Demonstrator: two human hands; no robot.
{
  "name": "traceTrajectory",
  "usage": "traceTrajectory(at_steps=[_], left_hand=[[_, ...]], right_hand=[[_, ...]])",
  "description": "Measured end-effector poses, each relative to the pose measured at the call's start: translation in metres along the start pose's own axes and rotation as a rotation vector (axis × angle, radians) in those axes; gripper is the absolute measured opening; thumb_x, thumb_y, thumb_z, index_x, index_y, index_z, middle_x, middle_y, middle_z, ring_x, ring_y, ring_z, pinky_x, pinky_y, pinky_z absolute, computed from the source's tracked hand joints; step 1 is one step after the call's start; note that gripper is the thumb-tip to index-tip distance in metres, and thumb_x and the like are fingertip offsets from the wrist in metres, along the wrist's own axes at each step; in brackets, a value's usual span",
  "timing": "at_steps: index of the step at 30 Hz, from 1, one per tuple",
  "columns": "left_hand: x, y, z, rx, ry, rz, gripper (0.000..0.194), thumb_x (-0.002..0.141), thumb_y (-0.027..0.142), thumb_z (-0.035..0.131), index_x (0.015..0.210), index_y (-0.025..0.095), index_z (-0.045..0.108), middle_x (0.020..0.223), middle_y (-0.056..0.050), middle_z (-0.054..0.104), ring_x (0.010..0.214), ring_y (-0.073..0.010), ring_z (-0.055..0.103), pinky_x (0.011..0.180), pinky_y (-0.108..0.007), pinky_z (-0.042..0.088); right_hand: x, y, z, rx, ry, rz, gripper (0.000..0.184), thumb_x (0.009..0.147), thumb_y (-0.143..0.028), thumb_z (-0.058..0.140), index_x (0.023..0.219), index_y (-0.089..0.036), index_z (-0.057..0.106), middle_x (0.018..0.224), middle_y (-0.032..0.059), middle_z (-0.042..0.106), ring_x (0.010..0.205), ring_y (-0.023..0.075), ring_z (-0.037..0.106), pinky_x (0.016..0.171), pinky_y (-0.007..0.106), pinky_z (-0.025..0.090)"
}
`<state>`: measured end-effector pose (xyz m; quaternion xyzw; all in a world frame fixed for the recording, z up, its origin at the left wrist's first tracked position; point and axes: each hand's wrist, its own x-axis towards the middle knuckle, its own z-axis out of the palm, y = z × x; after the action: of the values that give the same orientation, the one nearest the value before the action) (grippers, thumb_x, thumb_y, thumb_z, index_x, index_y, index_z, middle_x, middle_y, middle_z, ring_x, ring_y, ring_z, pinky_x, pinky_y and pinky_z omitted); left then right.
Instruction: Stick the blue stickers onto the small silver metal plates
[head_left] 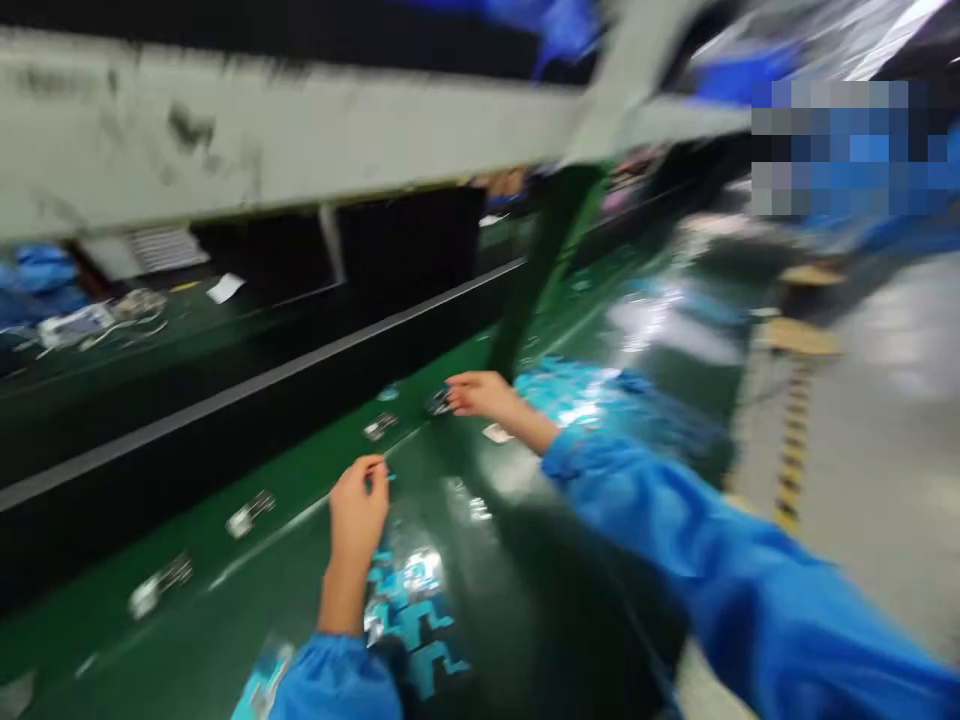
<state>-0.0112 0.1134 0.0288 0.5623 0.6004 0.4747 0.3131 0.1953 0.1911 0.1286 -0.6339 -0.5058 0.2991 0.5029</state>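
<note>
The head view is blurred. Over a green conveyor belt [300, 560], my left hand [358, 510] is curled, with a small teal piece [384, 474] at its fingertips. My right hand [484, 395] reaches across, fingers at a small metal part [439, 402], and a blue sleeve [697, 510] covers that arm. Further metal parts [250, 513] lie in a row along the belt. Shiny teal packaging [409, 600] lies under my left hand, and more [577, 395] lies beyond my right wrist.
A grey steel beam [262, 130] crosses above the belt, held by a green post [547, 270]. Beyond a black rail [247, 390], a second belt [112, 340] carries loose items. Yellow-and-black tape [793, 450] marks the floor at right. A blue-clothed person [847, 150] is partly visible top right.
</note>
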Motion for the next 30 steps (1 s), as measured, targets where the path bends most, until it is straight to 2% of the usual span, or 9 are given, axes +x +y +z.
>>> traceTrajectory(at_steps=[2, 5, 10, 13, 15, 17, 21, 25, 30], left_hand=[[0.002, -0.010, 0.004, 0.126, 0.008, 0.102, 0.010, 0.085, 0.023, 0.061, 0.085, 0.022, 0.071, 0.092, -0.009, 0.073, 0.097, -0.0280, 0.063, 0.096, -0.047, 0.045], [0.001, -0.019, 0.008, 0.221, 0.019, 0.120, 0.009, 0.085, 0.015, 0.064, 0.086, 0.022, 0.070, 0.099, -0.010, 0.070, 0.105, -0.0305, 0.058, 0.098, -0.050, 0.041], [-0.007, -0.022, 0.001, 0.304, -0.044, 0.118, 0.027, 0.093, 0.006, 0.047, 0.102, 0.023, 0.067, 0.109, -0.006, 0.070, 0.109, -0.0224, 0.061, 0.111, -0.047, 0.035], [-0.006, -0.027, -0.004, 0.475, -0.022, 0.096, 0.032, 0.096, 0.009, 0.043, 0.115, 0.025, 0.063, 0.122, -0.003, 0.069, 0.126, -0.0207, 0.055, 0.123, -0.055, 0.012], [-0.005, -0.028, -0.008, 0.574, -0.003, 0.083, 0.031, 0.096, 0.016, 0.048, 0.123, 0.026, 0.060, 0.135, -0.005, 0.063, 0.138, -0.0251, 0.045, 0.122, -0.062, 0.004], [-0.006, -0.028, -0.013, 0.627, -0.036, 0.101, 0.035, 0.095, 0.023, 0.052, 0.130, 0.027, 0.058, 0.143, -0.007, 0.057, 0.141, -0.0293, 0.041, 0.120, -0.066, 0.005], [-0.004, -0.041, -0.015, 0.666, -0.094, 0.248, 0.037, 0.091, 0.029, 0.051, 0.126, 0.026, 0.063, 0.130, -0.010, 0.065, 0.135, -0.0351, 0.046, 0.117, -0.070, 0.003], [0.008, -0.058, -0.005, 0.651, -0.013, 0.204, 0.039, 0.088, 0.033, 0.047, 0.119, 0.022, 0.068, 0.119, -0.013, 0.066, 0.125, -0.0342, 0.053, 0.117, -0.065, 0.012], [0.023, -0.037, -0.016, 0.462, -0.027, 0.083, 0.036, 0.083, 0.037, 0.052, 0.108, 0.021, 0.072, 0.111, -0.013, 0.070, 0.122, -0.0375, 0.056, 0.113, -0.064, 0.026]], right_hand=[[0.031, 0.025, 0.015, -0.035, -0.166, 0.180, 0.016, 0.094, -0.025, 0.066, 0.091, -0.009, 0.066, 0.073, 0.0007, 0.065, 0.059, 0.0107, 0.063, 0.059, 0.027, 0.057], [0.058, 0.056, 0.033, -0.117, -0.230, 0.271, 0.013, 0.089, -0.021, 0.069, 0.085, -0.009, 0.068, 0.070, 0.0066, 0.070, 0.061, 0.0123, 0.067, 0.066, 0.031, 0.054], [0.056, 0.079, 0.046, -0.623, -0.203, 0.013, 0.033, 0.092, -0.036, 0.062, 0.097, -0.006, 0.075, 0.097, 0.0227, 0.072, 0.109, 0.0384, 0.066, 0.080, 0.048, 0.045], [0.043, 0.089, 0.068, -0.877, -0.357, -0.314, 0.039, 0.091, -0.039, 0.065, 0.115, -0.008, 0.070, 0.094, 0.0191, 0.072, 0.104, 0.0350, 0.066, 0.083, 0.046, 0.047], [0.032, 0.088, 0.085, -0.850, -0.483, -0.461, 0.050, 0.084, -0.049, 0.072, 0.115, -0.010, 0.069, 0.098, 0.0157, 0.071, 0.101, 0.0313, 0.065, 0.087, 0.042, 0.047], [0.016, 0.075, 0.098, -0.828, -0.531, -0.479, 0.050, 0.080, -0.054, 0.073, 0.104, -0.011, 0.070, 0.099, 0.0168, 0.068, 0.107, 0.0340, 0.059, 0.093, 0.044, 0.045], [-0.006, 0.051, 0.113, -0.866, -0.489, -0.350, 0.043, 0.082, -0.048, 0.072, 0.100, -0.009, 0.069, 0.106, 0.0182, 0.064, 0.110, 0.0328, 0.056, 0.095, 0.043, 0.045], [-0.005, 0.044, 0.097, -0.911, -0.370, -0.384, 0.054, 0.074, -0.053, 0.078, 0.106, -0.011, 0.068, 0.107, 0.0132, 0.064, 0.102, 0.0264, 0.060, 0.090, 0.036, 0.049], [-0.043, 0.052, 0.025, -0.763, -0.213, -0.410, 0.064, 0.075, -0.046, 0.077, 0.127, -0.013, 0.061, 0.113, 0.0113, 0.066, 0.106, 0.0249, 0.062, 0.094, 0.035, 0.050]])
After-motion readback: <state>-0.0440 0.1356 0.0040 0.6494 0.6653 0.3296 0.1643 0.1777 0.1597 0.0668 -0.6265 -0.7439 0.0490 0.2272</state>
